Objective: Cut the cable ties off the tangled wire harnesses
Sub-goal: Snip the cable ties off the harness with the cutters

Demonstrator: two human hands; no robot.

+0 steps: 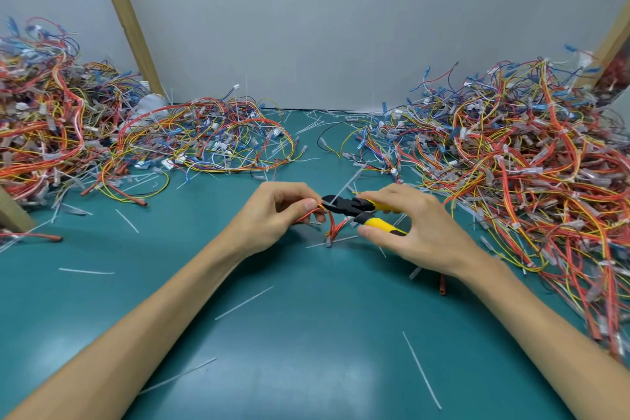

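Note:
My left hand point(276, 211) pinches a small harness of red and yellow wires point(332, 227) between thumb and forefinger, above the middle of the green table. My right hand point(416, 228) grips yellow-handled cutters point(361, 211). Their black jaws point left and sit at the wires right beside my left fingertips. A white cable tie point(347, 182) sticks up and away from the jaws. The wires hang down from the pinch to a small connector point(328, 244) touching the mat.
Big tangles of red, yellow and blue harnesses lie at the left point(51, 119), back middle point(211, 136) and right point(531, 167). Cut white tie pieces point(421, 368) are strewn over the green mat point(306, 334). Wooden posts point(126, 17) lean against the grey wall.

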